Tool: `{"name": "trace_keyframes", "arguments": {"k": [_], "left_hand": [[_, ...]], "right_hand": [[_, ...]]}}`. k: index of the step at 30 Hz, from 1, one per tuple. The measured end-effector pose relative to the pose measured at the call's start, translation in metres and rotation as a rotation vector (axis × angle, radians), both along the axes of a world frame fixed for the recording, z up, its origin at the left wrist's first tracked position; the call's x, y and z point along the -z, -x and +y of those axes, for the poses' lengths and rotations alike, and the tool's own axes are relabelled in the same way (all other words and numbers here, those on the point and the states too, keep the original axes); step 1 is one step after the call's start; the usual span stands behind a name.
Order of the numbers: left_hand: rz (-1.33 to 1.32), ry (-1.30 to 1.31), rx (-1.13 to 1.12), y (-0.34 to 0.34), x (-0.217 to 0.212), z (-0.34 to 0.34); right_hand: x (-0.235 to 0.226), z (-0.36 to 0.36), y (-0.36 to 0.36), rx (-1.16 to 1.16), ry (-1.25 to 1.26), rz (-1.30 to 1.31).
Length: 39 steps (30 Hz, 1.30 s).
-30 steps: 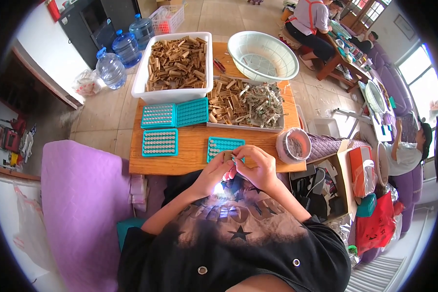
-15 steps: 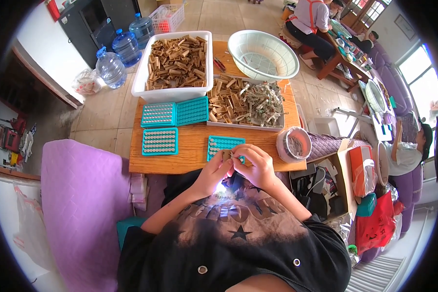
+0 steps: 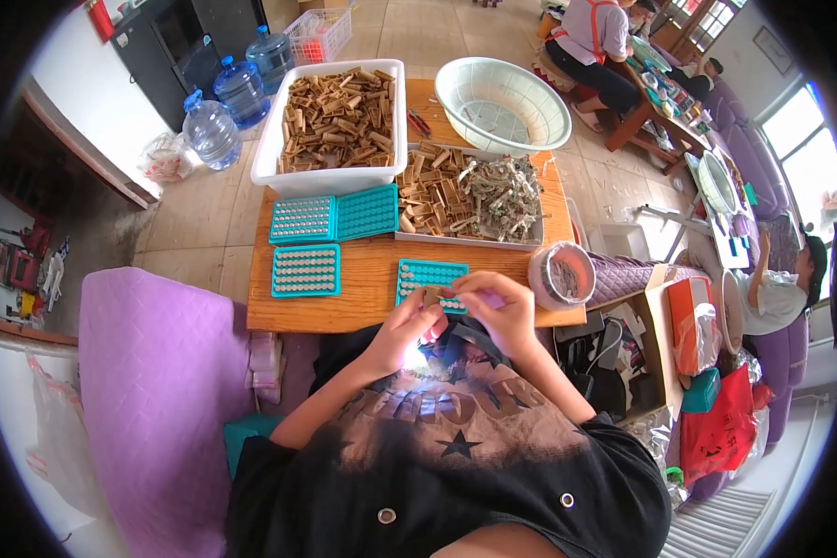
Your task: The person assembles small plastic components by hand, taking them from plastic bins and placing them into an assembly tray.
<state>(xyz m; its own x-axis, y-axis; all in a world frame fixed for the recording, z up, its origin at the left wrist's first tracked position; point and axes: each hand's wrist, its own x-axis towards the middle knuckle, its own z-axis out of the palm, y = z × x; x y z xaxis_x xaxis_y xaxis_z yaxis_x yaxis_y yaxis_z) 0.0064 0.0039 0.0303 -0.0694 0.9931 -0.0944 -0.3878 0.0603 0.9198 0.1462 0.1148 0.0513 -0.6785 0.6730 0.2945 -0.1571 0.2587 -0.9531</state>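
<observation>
My left hand (image 3: 407, 327) and my right hand (image 3: 498, 312) meet at the near edge of a low wooden table (image 3: 363, 279), over a teal grid tray (image 3: 425, 276). The fingers of both hands pinch a small tan piece (image 3: 432, 296) between them. Part of the tray is hidden under my hands. Two more teal trays filled with small round parts, one (image 3: 306, 270) and another (image 3: 333, 216), lie to the left. Behind them stand a white tub of tan strips (image 3: 337, 121) and a flat tray of mixed strips and scraps (image 3: 470, 193).
A white mesh basin (image 3: 502, 104) sits at the table's far side and a round container (image 3: 561, 275) at its right end. Water bottles (image 3: 212, 130) stand on the floor at the left. A purple cushion (image 3: 163, 372) lies beside me. Other people sit at the right.
My hands have stayed over the near teal tray; the fingers shifted slightly around the small tan piece. Nothing else moved.
</observation>
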Motion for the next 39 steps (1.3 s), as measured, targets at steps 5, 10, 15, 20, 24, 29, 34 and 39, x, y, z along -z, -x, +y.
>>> {"name": "trace_keyframes", "arguments": {"k": [5,10,15,20,24,29,34,39], "left_hand": [[-0.193,-0.01,0.051,0.004,0.003,0.001],[-0.373,-0.048,0.032,0.003,0.006,0.002],[-0.459,-0.092,0.08,0.001,0.005,0.003],[-0.424,-0.152,0.147,0.001,0.002,0.001],[-0.426,-0.135,0.155,0.0,0.007,0.0],[-0.428,-0.112,0.187,-0.001,0.011,0.001],[-0.446,-0.096,0.187,-0.001,0.01,0.002],[-0.42,-0.099,0.21,-0.001,0.008,0.003]], "right_hand": [[0.008,0.065,-0.043,0.539,-0.039,-0.156],[0.018,0.104,-0.099,0.766,-0.316,-0.505],[0.061,0.128,-0.127,0.698,-0.513,-0.823],[0.056,0.127,-0.118,0.721,-0.511,-0.87],[0.052,0.125,-0.115,0.751,-0.515,-0.946],[0.046,0.123,-0.11,0.783,-0.545,-0.848],[0.026,0.112,-0.098,0.719,-0.465,-0.743],[0.002,0.095,-0.08,0.699,-0.504,-0.599]]}}
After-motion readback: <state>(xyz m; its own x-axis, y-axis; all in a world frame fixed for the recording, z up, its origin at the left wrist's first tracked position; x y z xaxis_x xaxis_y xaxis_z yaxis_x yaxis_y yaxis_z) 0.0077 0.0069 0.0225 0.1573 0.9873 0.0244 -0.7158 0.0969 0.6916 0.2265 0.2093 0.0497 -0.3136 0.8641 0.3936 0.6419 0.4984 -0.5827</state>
